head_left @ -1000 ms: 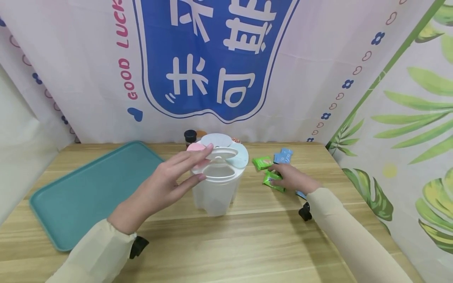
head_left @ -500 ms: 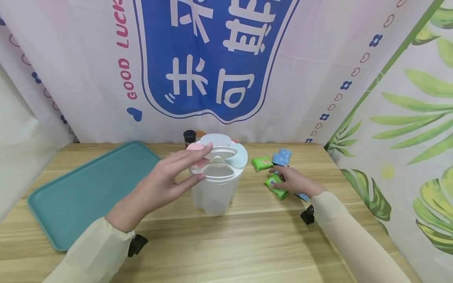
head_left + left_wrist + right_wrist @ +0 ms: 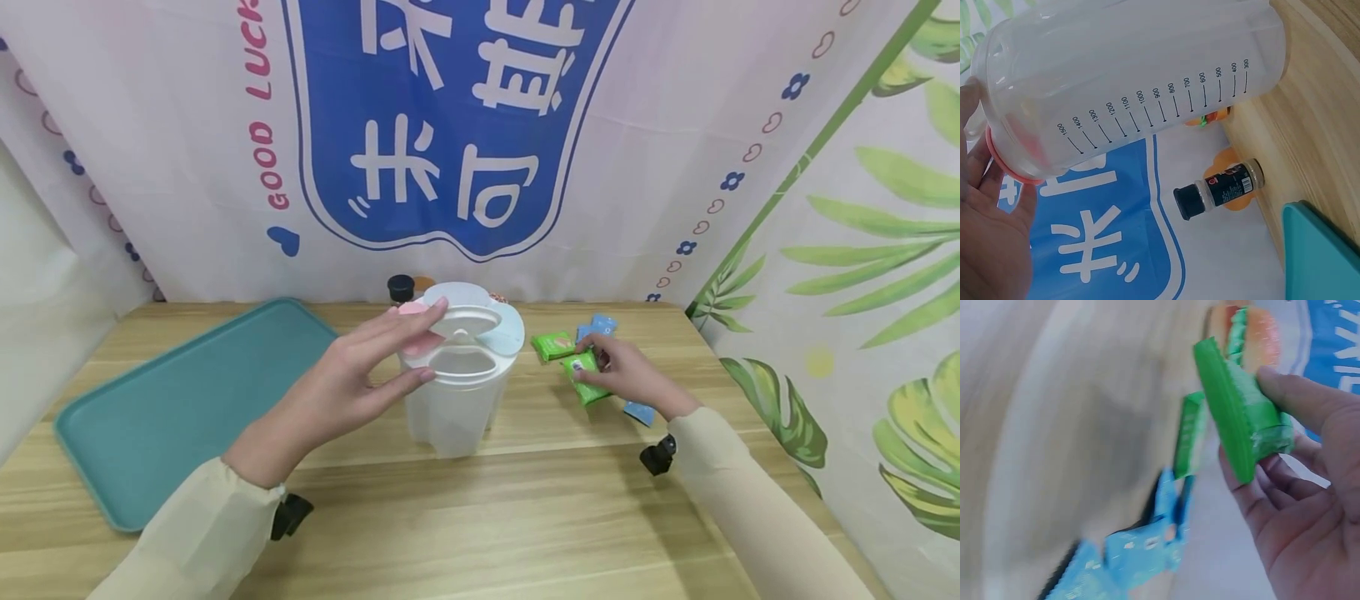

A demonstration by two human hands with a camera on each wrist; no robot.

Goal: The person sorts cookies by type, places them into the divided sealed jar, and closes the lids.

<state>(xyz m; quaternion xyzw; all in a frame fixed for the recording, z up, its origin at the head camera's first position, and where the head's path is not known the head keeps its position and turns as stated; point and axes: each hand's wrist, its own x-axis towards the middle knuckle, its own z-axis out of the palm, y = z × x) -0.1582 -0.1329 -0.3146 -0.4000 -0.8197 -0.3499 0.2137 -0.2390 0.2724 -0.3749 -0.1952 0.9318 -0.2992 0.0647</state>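
Observation:
A translucent storage container (image 3: pixel 453 417) with measuring marks stands mid-table, one flap (image 3: pixel 468 320) of its petal-shaped lid raised over an opening. My left hand (image 3: pixel 337 379) holds its top, forefinger by the flap and thumb near the front rim; in the left wrist view, fingers lie around the lid edge (image 3: pixel 1013 172). My right hand (image 3: pixel 630 375) pinches a small green snack packet (image 3: pixel 587 379), lifted off the table in the right wrist view. Another green packet (image 3: pixel 553 345) lies just behind. Several blue packets (image 3: pixel 602 327) are near the right hand, one (image 3: pixel 640 412) partly below it.
A teal tray (image 3: pixel 202 408) lies at the left of the wooden table (image 3: pixel 480 533). Behind the container stand a black-capped spice jar (image 3: pixel 1219 189) and a toy-like hamburger (image 3: pixel 1263 340). A printed cloth (image 3: pixel 187 150) hangs along the back edge.
My right hand has taken hold of the nearer green packet and raised it slightly from the table. The left hand has stayed at the container's lid.

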